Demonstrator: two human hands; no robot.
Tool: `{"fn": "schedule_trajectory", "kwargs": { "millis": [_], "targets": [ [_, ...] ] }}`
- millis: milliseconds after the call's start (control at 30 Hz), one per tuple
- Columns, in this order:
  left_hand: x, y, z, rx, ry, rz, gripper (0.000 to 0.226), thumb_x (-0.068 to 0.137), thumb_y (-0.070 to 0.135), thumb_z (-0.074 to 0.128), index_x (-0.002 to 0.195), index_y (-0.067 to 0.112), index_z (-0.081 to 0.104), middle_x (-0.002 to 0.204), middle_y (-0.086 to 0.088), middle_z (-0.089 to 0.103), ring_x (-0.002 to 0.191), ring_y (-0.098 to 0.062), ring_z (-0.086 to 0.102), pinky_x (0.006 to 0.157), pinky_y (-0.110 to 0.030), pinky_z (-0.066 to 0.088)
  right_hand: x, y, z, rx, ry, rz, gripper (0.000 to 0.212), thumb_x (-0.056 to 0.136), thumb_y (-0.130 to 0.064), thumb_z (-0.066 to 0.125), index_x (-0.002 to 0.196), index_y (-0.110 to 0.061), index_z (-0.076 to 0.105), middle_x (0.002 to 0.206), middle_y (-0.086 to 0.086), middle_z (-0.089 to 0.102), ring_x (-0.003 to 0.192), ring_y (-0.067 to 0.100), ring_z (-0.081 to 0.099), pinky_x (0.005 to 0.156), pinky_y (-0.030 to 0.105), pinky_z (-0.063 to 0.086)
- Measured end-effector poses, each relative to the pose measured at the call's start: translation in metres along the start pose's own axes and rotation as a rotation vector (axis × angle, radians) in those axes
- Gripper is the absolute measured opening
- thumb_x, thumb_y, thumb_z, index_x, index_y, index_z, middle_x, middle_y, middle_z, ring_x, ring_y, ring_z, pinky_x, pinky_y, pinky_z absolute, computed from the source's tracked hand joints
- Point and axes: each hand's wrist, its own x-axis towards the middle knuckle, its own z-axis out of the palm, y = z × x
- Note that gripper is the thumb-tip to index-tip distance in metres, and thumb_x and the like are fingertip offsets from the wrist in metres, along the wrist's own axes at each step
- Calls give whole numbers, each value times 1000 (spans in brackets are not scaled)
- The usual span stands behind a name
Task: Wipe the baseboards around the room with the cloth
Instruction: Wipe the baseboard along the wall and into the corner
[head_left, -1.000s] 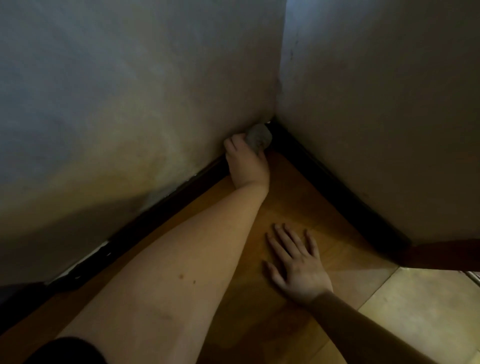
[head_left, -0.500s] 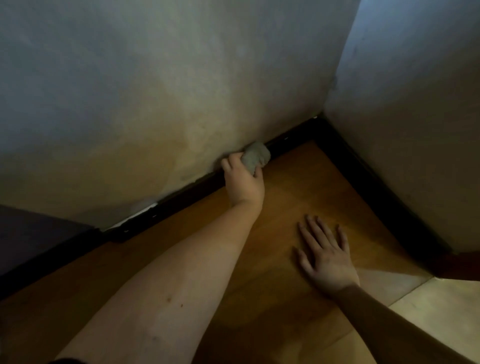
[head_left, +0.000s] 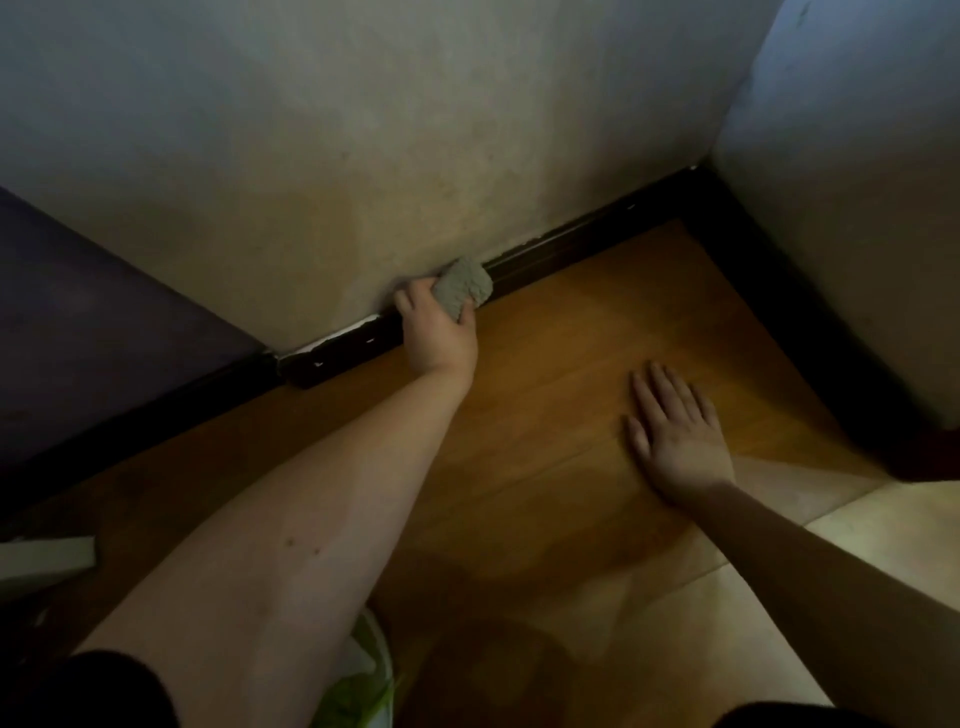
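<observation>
Presently the left hand (head_left: 441, 338) grips the wadded grey cloth (head_left: 464, 286), pressed against the upper edge of the dark baseboard (head_left: 582, 241) along the far wall (head_left: 415, 156). The right hand (head_left: 675, 436) lies flat on the wooden floor (head_left: 571, 322) with fingers spread, holding nothing and apparently bracing the body.

Risks noted. The cloth sits high, partly on the wall face; a stroke held at that height would likely smear the painted surface and miss the lower face of the board. Just left of the hand the board's top edge shows pale, ragged chips (head_left: 332, 343); the cloth's pile could snag there, or pull loose flakes onto the floor. A joint in the board (head_left: 280, 364) lies beyond the chips, where a dark panel (head_left: 104, 322) begins; the cloth may catch at that step.

Clearance. To the right the board runs unobstructed to the corner (head_left: 696, 171), where a second board (head_left: 779, 291) meets it. The floor in front is open for the arm to travel. At lower left a pale block-like object (head_left: 47, 564) rests on the floor, well apart from the hand; what it is cannot be told.
</observation>
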Motion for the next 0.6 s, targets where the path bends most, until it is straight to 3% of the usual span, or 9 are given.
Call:
{"fn": "schedule_trajectory", "kwargs": {
  "millis": [100, 167, 300, 433, 533, 600],
  "targets": [
    [-1, -16, -14, 10, 13, -17, 36, 90, 24, 70, 116, 9, 50, 127, -9, 45, 104, -28, 60, 72, -27, 44, -6, -38, 0, 59, -25, -221, 62, 99, -50, 19, 157, -29, 15, 164, -2, 12, 150, 16, 10, 119, 34, 4],
    [-3, -31, -27, 38, 40, -45, 36, 90, 25, 70, 116, 10, 50, 128, -8, 45, 103, -28, 60, 71, -27, 44, -4, -64, 2, 100, -44, -329, 61, 99, -49, 24, 156, -32, 12, 163, -8, 5, 149, 9, 0, 118, 32, -1],
    [-5, -70, -57, 82, 80, -95, 36, 92, 24, 68, 118, 9, 48, 132, -9, 42, 106, -31, 61, 76, -38, 54, 5, -95, 4, 115, -78, -416, 61, 100, -52, 20, 156, -34, 4, 161, -13, -4, 147, 3, -13, 117, 30, -6],
    [-1, -95, -87, 88, 97, -124, 35, 91, 22, 67, 118, 9, 48, 132, -10, 42, 108, -34, 59, 82, -45, 55, 6, -108, 9, 87, -99, -505, 60, 99, -55, 18, 152, -39, -4, 160, -13, -7, 144, -1, -19, 114, 29, -8],
    [-2, -114, -106, 68, 146, -161, 38, 90, 18, 68, 121, 8, 49, 130, -13, 45, 110, -35, 58, 87, -45, 52, 2, -108, 14, 63, -117, -526, 59, 100, -56, 18, 152, -40, -4, 161, -12, -5, 146, 4, -10, 115, 33, 1],
    [-7, -127, -118, 52, 193, -230, 38, 90, 15, 68, 122, 7, 49, 131, -16, 45, 112, -37, 57, 90, -44, 51, -1, -107, 17, 40, -141, -532, 60, 99, -58, 13, 151, -41, -10, 161, -12, -9, 147, 6, -10, 115, 33, -2]
  ]
}}
